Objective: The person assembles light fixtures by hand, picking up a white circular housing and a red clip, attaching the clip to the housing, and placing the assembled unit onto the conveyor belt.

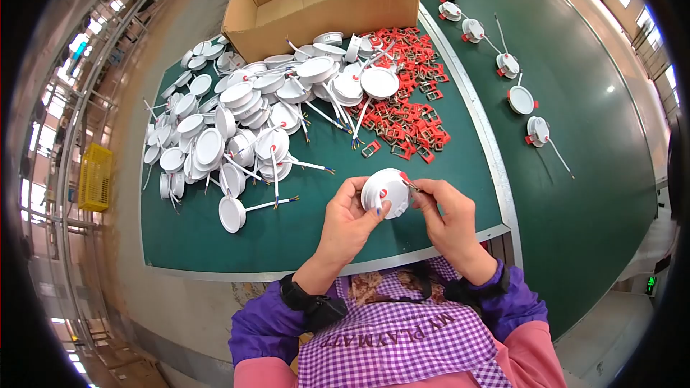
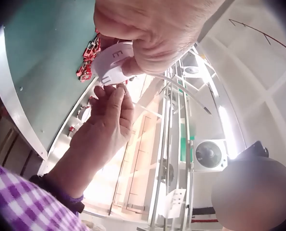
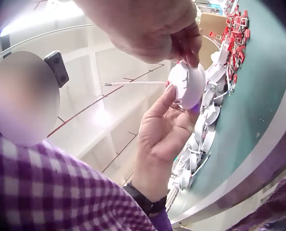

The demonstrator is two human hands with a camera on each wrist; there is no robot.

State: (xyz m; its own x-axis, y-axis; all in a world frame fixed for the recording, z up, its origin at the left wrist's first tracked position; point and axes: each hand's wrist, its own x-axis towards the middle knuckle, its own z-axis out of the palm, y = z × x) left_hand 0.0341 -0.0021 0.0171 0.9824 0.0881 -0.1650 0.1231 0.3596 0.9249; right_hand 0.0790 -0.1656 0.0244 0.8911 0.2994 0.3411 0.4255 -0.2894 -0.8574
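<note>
My left hand (image 1: 343, 224) holds a round white downlight (image 1: 392, 184) over the front part of the green table, fingers and thumb around its side. The lamp's back, with a red cable grommet (image 1: 383, 192), faces up in the head view. At its right edge, my right hand (image 1: 453, 217) pinches a small red and metal spring clip (image 1: 407, 180) between thumb and forefinger. In the left wrist view, embossed marks show on the side of the downlight (image 2: 115, 60). A white cable (image 3: 133, 83) sticks out from the lamp in the right wrist view.
A big pile of white downlights (image 1: 208, 147) with cables covers the table's left. Loose red clips (image 1: 413, 129) lie heaped beyond my hands, before an open cardboard box (image 1: 323, 18). On the right, past a metal rail (image 1: 496, 165), a green belt (image 1: 589, 194) carries several clipped downlights (image 1: 522, 100).
</note>
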